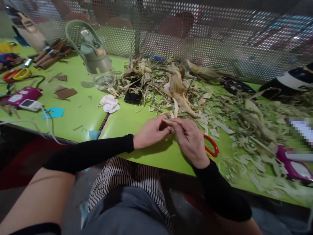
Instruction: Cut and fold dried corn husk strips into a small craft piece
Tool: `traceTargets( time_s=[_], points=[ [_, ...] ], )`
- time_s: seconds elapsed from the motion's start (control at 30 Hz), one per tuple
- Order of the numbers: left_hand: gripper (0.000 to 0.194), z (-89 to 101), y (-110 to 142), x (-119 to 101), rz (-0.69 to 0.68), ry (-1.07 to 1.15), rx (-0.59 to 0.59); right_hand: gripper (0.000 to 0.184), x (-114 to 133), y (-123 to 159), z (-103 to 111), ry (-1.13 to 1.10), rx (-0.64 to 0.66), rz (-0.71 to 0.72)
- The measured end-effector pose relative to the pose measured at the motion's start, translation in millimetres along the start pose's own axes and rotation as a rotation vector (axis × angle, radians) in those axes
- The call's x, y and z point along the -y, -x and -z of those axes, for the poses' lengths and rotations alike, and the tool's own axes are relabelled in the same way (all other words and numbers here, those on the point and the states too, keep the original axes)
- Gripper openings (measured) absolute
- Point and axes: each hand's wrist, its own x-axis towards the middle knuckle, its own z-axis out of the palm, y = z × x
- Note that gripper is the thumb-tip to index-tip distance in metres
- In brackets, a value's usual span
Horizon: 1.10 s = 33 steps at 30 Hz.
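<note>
Close to the table's front edge, my left hand (152, 132) and my right hand (192, 138) meet with bent fingers. Between the fingertips is a pale strip of corn husk (168, 122), pinched from both sides; its lower part is hidden by the fingers. A heap of dry corn husks (178, 86) and shreds lies just beyond my hands. Beside my right wrist the red handle of a pair of scissors (213, 146) sticks out, with a bit of yellow under it.
A black phone (133, 96) lies against the heap, near a crumpled tissue (109, 103). A green-lidded water bottle (96, 55) stands behind. At left are a purple device (24, 95) with a white cable and more scissors (17, 75). Husk shreds (254, 156) cover the right side; a perforated metal screen (166, 36) rises behind.
</note>
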Motion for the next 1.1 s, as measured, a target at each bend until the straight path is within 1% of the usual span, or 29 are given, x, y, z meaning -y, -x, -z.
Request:
traceTargets(
  time_s=[0.07,0.17,0.27,0.4,0.57,0.67,0.73,0.8,0.87,1.03,1.1],
  points=[
    [0.02,-0.4,0.1,-1.7,0.022,-0.092,-0.028,0.019,0.3,1.9,-1.7,0.101,-0.047,0.018],
    [0.017,-0.3,-1.5,-1.7,0.05,-0.066,-0.037,0.019,-0.9,4.2,-2.5,0.159,-0.085,0.008],
    [0.016,-0.3,-2.5,0.5,0.044,-0.029,-0.05,0.021,-3.6,4.2,-2.9,0.138,-0.067,0.019],
    [0.017,-0.3,-1.5,2.7,0.035,-0.033,-0.061,0.023,-6.2,1.7,-2.9,0.115,-0.027,0.044],
    [0.017,-0.7,0.3,2.9,0.036,-0.048,-0.07,0.023,-6.0,1.0,-1.9,0.13,-0.033,0.035],
    [0.012,-1.7,0.8,3.9,0.035,-0.022,-0.072,0.018,-5.4,1.4,-1.8,0.113,-0.024,0.001],
    [0.008,-2.6,0.8,5.0,0.022,0.08,-0.055,0.017,-4.8,1.4,-1.4,0.087,-0.011,-0.028],
    [0.009,-3.3,0.6,5.9,0.022,0.193,-0.029,0.016,-3.8,1.3,-0.7,0.06,-0.012,-0.054],
    [0.009,-3.6,0.3,6.0,0.031,0.249,-0.016,0.015,-2.6,1.5,-0.2,0.04,-0.027,-0.083],
    [0.011,-4.3,0.6,3.9,0.036,0.244,-0.024,0.015,-0.1,3.4,-1.4,-0.006,-0.045,-0.176],
    [0.011,-4.5,1.1,3.3,0.032,0.233,-0.027,0.014,0.1,3.8,-1.7,0.001,-0.045,-0.182]
  ],
)
